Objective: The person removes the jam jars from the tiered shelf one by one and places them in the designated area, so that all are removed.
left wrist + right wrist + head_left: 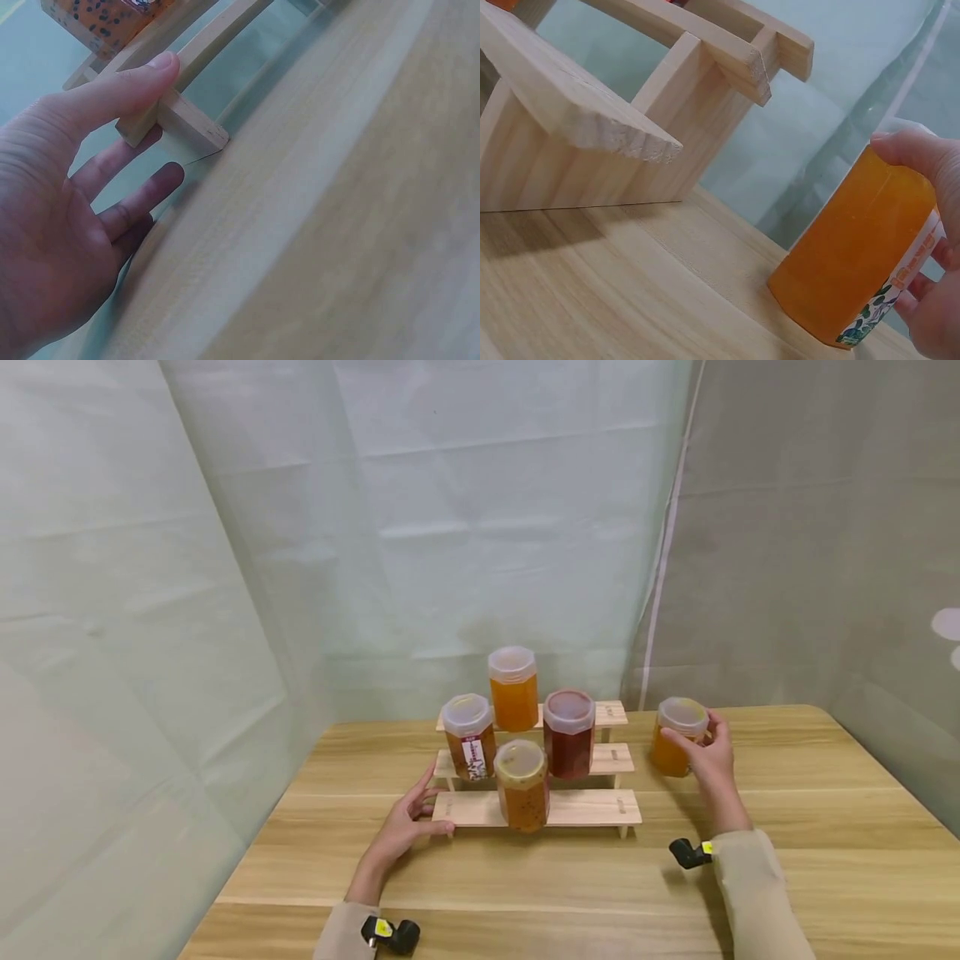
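Note:
A three-step wooden display rack (581, 808) stands on the table, bearing several jars with pale lids. My left hand (405, 821) grips the left end of its lowest step; in the left wrist view the thumb lies over the board's edge and a finger is under it. Right of the rack, my right hand (711, 760) holds a jar of orange contents (855, 240) round its upper part, thumb on the near side. That jar is tilted in the right wrist view, its base close to the tabletop; whether it touches I cannot tell. Its label partly shows below the fingers.
An orange jar (514, 702) stands on the top step. The middle step bears a labelled jar (472, 752) on the left and a dark red jar (570, 747) on the right. A speckled orange jar (523, 797) is on the lowest step. Pale curtains (480, 543) hang behind the table (525, 893).

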{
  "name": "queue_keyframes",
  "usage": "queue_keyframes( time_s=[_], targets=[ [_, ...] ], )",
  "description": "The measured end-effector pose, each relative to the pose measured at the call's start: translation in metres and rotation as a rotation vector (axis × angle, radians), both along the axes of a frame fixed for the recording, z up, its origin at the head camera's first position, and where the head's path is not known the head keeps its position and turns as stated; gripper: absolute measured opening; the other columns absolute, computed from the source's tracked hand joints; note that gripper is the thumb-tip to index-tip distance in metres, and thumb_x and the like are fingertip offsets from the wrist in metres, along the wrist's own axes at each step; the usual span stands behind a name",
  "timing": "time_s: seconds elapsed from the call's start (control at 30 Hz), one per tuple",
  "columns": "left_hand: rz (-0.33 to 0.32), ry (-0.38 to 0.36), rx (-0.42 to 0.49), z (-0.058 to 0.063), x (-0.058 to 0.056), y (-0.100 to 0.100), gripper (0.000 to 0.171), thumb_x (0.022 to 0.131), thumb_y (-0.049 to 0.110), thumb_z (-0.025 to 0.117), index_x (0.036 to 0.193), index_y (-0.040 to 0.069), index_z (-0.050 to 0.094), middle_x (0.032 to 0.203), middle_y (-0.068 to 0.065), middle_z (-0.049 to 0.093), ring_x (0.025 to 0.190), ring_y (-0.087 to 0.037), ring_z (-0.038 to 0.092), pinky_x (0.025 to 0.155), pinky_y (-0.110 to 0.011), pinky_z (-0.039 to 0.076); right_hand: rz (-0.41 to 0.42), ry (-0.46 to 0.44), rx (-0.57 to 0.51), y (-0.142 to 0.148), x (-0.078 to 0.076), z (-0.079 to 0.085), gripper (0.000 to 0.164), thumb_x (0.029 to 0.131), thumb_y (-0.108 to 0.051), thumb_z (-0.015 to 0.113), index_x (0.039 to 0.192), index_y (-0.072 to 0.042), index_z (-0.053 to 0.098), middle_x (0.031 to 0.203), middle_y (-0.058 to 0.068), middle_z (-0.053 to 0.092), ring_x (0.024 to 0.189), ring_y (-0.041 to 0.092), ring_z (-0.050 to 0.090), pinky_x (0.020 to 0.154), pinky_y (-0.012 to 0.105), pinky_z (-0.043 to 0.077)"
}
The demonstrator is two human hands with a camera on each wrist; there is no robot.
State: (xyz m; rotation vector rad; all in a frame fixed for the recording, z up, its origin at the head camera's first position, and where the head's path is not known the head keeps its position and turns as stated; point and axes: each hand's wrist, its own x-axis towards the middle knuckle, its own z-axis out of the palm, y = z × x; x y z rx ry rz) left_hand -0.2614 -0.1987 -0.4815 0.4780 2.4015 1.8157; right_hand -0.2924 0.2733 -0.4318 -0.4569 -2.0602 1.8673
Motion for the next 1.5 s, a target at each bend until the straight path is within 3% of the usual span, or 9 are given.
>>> queue_keyframes(
  time_s=[0.27,0.53,0.77,0.83,0.9,0.97,1.03,1.23,1.5],
  targets=[
    [0.019,-0.017,-0.004,0.001,0.001,0.0,0.103,0.078,0.007,0.081,0.158,0.023,0.017,0.139,-0.025,0.054,0.108,-0.026,0.064,0.092,-0.025,0.047,0.049,0.011,0.006,-0.001,0.0,0.003,0.087,0.09,-0.025,0.071,0.155,-0.015,0.014,0.159,0.014,0.025,0.131,0.025,0.033,0.118,0.045,0.028],
    [0.017,-0.011,-0.007,-0.001,0.001,-0.001,0.102,0.079,0.01,0.081,0.158,0.023,0.017,0.138,-0.025,0.054,0.108,-0.024,0.064,0.092,-0.026,0.048,0.06,-0.009,0.063,0.0,0.001,0.002,0.086,0.09,-0.024,0.069,0.155,-0.015,0.013,0.157,0.013,0.028,0.112,0.007,0.037,0.107,0.034,0.032],
    [0.034,-0.032,-0.007,-0.001,0.001,-0.001,0.105,0.077,0.01,0.082,0.158,0.023,0.016,0.139,-0.022,0.055,0.106,-0.019,0.065,0.092,-0.026,0.048,0.109,-0.006,0.058,0.003,0.006,0.011,0.09,0.093,-0.025,0.066,0.158,-0.02,0.004,0.159,0.016,0.024,0.109,0.0,0.039,0.115,0.034,0.03],
    [0.033,-0.033,-0.011,0.0,0.0,-0.001,0.105,0.077,0.011,0.082,0.158,0.025,0.016,0.14,-0.022,0.054,0.108,-0.021,0.064,0.093,-0.027,0.047,0.117,0.022,0.04,0.004,0.007,0.016,0.091,0.093,-0.025,0.065,0.158,-0.021,0.002,0.161,0.017,0.02,0.126,0.008,0.041,0.12,0.036,0.024],
    [0.032,-0.029,-0.009,0.001,-0.001,0.0,0.104,0.078,0.011,0.082,0.158,0.026,0.017,0.141,-0.023,0.053,0.11,-0.025,0.064,0.093,-0.028,0.047,0.109,0.06,0.011,0.004,0.008,0.024,0.09,0.093,-0.025,0.066,0.158,-0.022,0.003,0.164,0.015,0.014,0.145,0.017,0.028,0.123,0.039,0.017],
    [0.025,-0.017,-0.012,0.002,-0.002,0.0,0.103,0.078,0.011,0.081,0.158,0.026,0.017,0.141,-0.024,0.052,0.11,-0.027,0.064,0.094,-0.028,0.047,0.082,0.108,-0.016,0.003,0.009,0.033,0.089,0.093,-0.023,0.067,0.158,-0.023,0.006,0.165,0.011,0.01,0.153,0.021,0.01,0.124,0.042,0.009],
    [0.014,-0.004,-0.005,0.003,-0.003,0.001,0.102,0.079,0.01,0.081,0.158,0.024,0.017,0.141,-0.026,0.052,0.11,-0.029,0.064,0.093,-0.028,0.048,0.05,0.152,-0.049,0.0,0.011,0.042,0.086,0.092,-0.021,0.067,0.157,-0.025,0.011,0.166,0.006,0.008,0.154,0.019,0.003,0.124,0.043,0.006],
    [-0.004,-0.012,0.013,0.002,-0.003,0.002,0.103,0.078,0.009,0.081,0.158,0.024,0.017,0.14,-0.026,0.052,0.109,-0.027,0.064,0.091,-0.026,0.048,0.02,0.232,-0.063,-0.013,0.016,0.068,0.08,0.09,-0.019,0.07,0.155,-0.023,0.022,0.165,0.0,0.017,0.154,0.013,0.007,0.124,0.04,0.008],
    [0.0,-0.027,0.008,0.001,-0.001,0.0,0.102,0.079,0.01,0.081,0.157,0.025,0.018,0.142,-0.025,0.051,0.11,-0.026,0.062,0.092,-0.027,0.048,0.171,0.312,-0.008,-0.057,0.008,0.108,0.074,0.092,-0.02,0.067,0.154,-0.012,0.026,0.162,0.01,0.026,0.152,0.022,0.019,0.124,0.038,0.013]
  ],
)
